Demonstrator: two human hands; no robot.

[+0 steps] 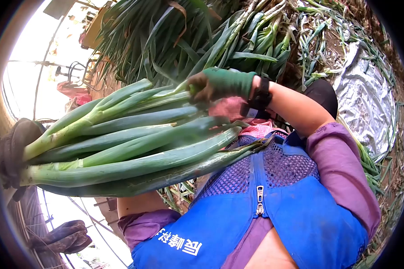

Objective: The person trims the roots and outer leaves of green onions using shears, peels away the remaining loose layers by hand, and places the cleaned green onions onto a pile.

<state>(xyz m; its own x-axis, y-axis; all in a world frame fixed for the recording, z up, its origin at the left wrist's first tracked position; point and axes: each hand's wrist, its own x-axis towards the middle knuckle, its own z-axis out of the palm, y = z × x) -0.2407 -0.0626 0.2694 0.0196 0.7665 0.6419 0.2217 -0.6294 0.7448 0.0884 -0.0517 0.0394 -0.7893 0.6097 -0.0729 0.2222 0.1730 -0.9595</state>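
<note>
A bundle of large green leek-like stalks (134,139) lies across the left and middle of the head view, leaf ends toward my body. At the far left edge, my left hand (12,152), in a dark dirty glove, is wrapped round the pale lower ends. My right hand (213,87), in a green glove with dark soiled fingers, is closed on a thin leaf at the upper side of the bundle. Its fingertips are slightly blurred. A dark watch (261,92) sits on the right wrist.
A big heap of green stalks (166,36) stands beyond my right hand. Loose leaves and trimmings (318,40) cover the ground at the upper right, beside a crumpled silver sheet (363,98). A dark brown object (65,237) is at the lower left.
</note>
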